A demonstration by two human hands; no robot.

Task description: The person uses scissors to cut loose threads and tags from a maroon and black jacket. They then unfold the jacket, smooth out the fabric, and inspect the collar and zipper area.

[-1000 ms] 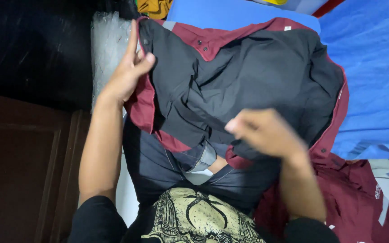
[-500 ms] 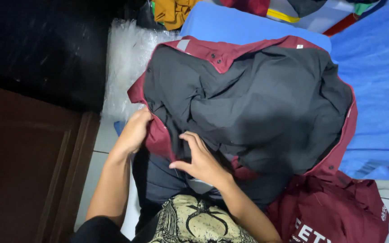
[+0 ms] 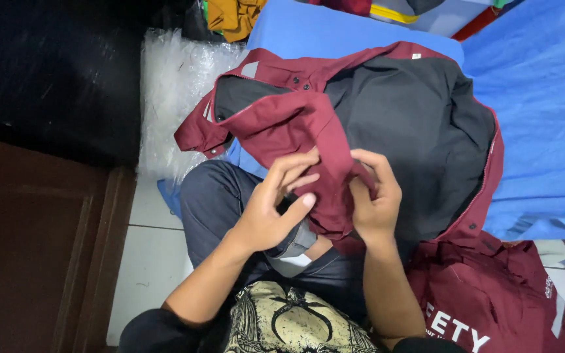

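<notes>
Maroon sleeve (image 3: 308, 140) now folded over dark lining | hands, left (image 3: 273, 206) and right (image 3: 374, 199), pinching it together

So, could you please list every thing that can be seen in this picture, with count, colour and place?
Jacket: one, maroon with dark grey lining, spread open on the blue sheet and over the lap.
Jacket sleeve: one, maroon, pulled across the lining, between both hands.
Second garment: one, maroon with white lettering, lower right.
Blue sheet: one, blue, top and right.
Plastic wrap: one bundle, clear, upper left.
Pile of clothes: mustard and other colours, top edge.
Wooden panel: one, dark brown, left.
Tiled floor: white, lower left.
Trousers: dark grey, on the person's lap.
Left hand: grip on the sleeve.
Right hand: grip on the sleeve.
</notes>
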